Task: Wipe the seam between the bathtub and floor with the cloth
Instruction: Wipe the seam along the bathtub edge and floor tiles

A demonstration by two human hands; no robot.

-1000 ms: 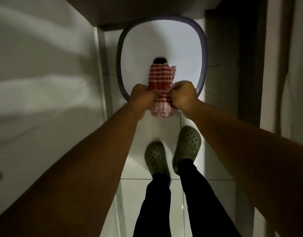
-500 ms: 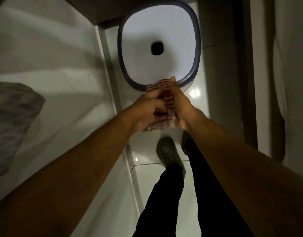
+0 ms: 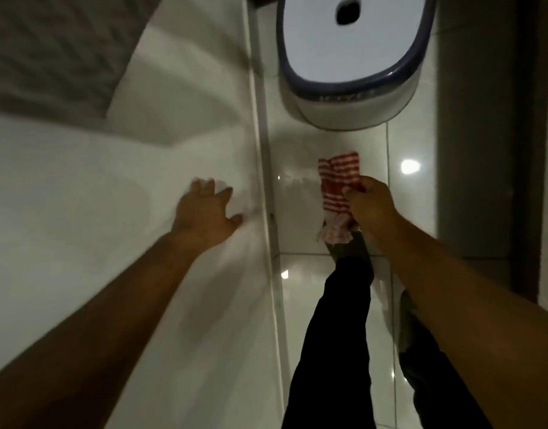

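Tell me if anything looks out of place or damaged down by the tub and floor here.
Nothing stands out. The right hand holds the striped cloth above the tiled floor, the left hand is spread on the bathtub rim. The image is dim and blurred, so fine damage wouldn't show.

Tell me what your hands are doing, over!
Right hand gripping cloth above floor. Left hand open on bathtub edge. Seam unwiped. Stool ahead.

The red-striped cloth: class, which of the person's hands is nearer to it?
Right. The right hand has the red-striped cloth in its grip above the floor tiles. The left hand is spread, open, on the bathtub rim, across the seam.
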